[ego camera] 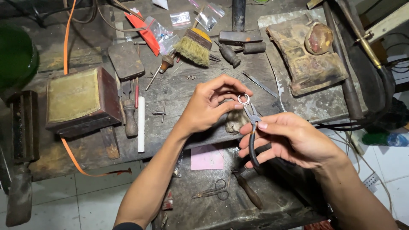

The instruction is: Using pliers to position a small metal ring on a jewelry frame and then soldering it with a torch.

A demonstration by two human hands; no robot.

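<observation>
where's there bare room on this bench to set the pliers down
Bare wood lies between the white stick and the left hand, and on the lower shelf right of the scissors. The back edge around the brush and hammer is crowded. The right hand holds the pliers.

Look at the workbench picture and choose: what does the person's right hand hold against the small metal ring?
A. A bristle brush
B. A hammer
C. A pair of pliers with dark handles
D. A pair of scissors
C: the right hand grips pliers with dark handles, their tips at the ring pinched in the left hand; the brush, scissors and hammer lie untouched.
</observation>
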